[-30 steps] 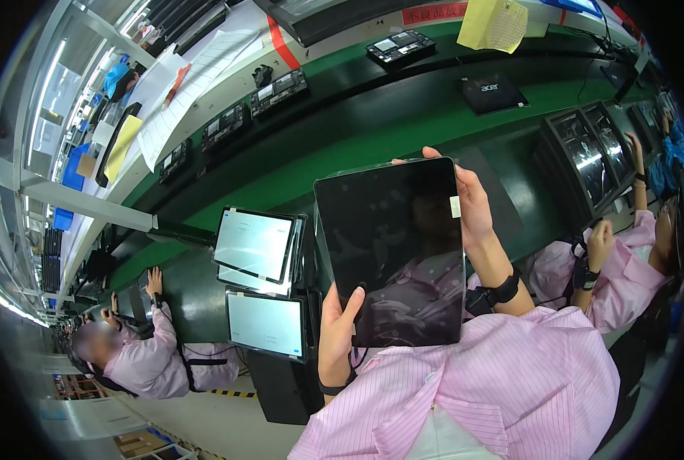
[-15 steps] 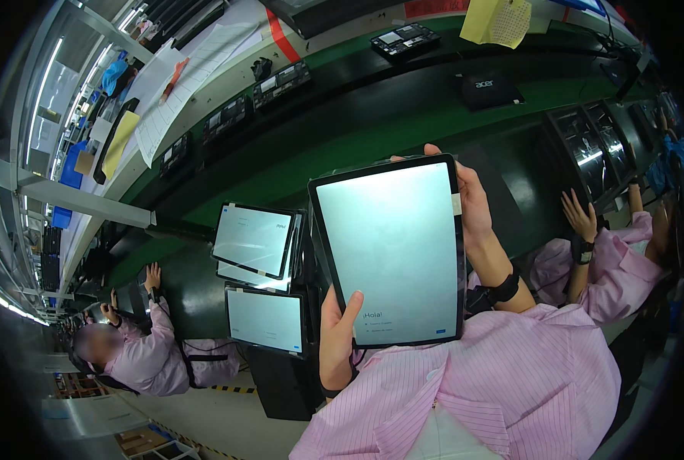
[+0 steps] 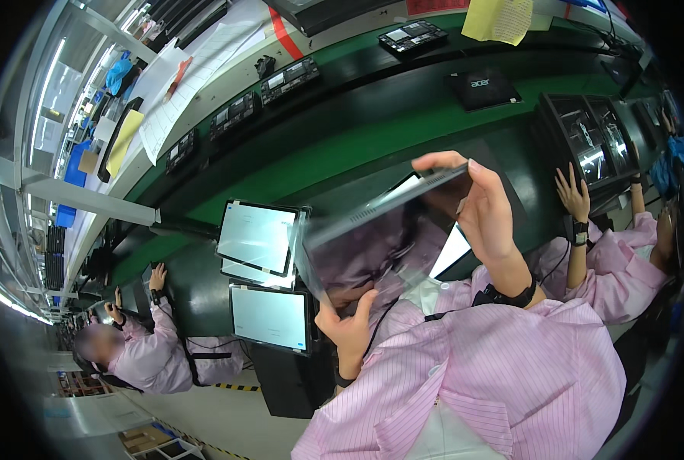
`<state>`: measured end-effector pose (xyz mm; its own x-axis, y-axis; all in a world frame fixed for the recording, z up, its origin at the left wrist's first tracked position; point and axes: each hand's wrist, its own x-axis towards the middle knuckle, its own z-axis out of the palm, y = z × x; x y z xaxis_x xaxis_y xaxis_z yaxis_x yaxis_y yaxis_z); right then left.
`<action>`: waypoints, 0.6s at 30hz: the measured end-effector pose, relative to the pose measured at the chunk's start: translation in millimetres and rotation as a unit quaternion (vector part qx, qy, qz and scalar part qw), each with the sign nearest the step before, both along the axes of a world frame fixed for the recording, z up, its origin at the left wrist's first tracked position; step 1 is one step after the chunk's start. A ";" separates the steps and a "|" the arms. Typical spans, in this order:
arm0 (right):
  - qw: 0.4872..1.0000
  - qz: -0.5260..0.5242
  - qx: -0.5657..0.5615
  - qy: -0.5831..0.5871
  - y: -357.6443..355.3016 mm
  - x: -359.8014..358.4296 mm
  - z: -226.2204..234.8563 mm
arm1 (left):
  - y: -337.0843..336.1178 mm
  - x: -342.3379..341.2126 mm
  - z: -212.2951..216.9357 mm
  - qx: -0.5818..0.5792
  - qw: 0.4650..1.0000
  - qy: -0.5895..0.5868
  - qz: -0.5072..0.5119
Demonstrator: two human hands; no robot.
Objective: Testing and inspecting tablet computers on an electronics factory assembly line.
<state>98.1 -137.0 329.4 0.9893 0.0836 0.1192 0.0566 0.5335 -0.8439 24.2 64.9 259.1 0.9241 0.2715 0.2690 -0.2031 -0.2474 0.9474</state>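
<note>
I hold a thin dark tablet [image 3: 372, 245] up in front of me with both hands. My left hand [image 3: 349, 326] grips its lower edge, thumb on the glass. My right hand [image 3: 480, 211] clasps the upper right corner, fingers curled over the top edge; a black strap sits on that wrist. The tablet is tipped back, so I see its slim edge and a glossy face full of reflections. Both my sleeves are pink-striped.
Two tablets with lit white screens [image 3: 257, 238] [image 3: 269, 318] stand on a black holder left of my hands. Beyond runs a green conveyor belt [image 3: 296, 161] with a black laptop [image 3: 483, 88]. A co-worker [image 3: 150, 353] sits at left; another person's hand [image 3: 572, 192] reaches toward trays at right.
The tablet's face went from dark to lit white, and it is now tipped back so its edge shows and the glass reflects. Both hands kept their grip.
</note>
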 end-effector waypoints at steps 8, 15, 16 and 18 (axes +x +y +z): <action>1.000 -0.004 0.018 -0.004 -7.0 -8.0 -6.6 | -0.3 -9.0 -18.0 0.040 0.997 -0.051 0.035; 0.996 0.014 0.084 -0.014 -5.8 -7.8 -12.5 | 8.8 -8.1 -28.8 0.035 0.995 -0.090 0.030; 0.996 0.007 0.083 -0.012 -6.4 -7.1 -13.2 | 10.9 -8.2 -30.2 0.068 0.993 -0.099 0.018; 0.996 0.034 0.078 -0.018 -7.2 -5.6 -14.5 | 14.2 -8.2 -33.1 0.102 0.989 -0.110 0.007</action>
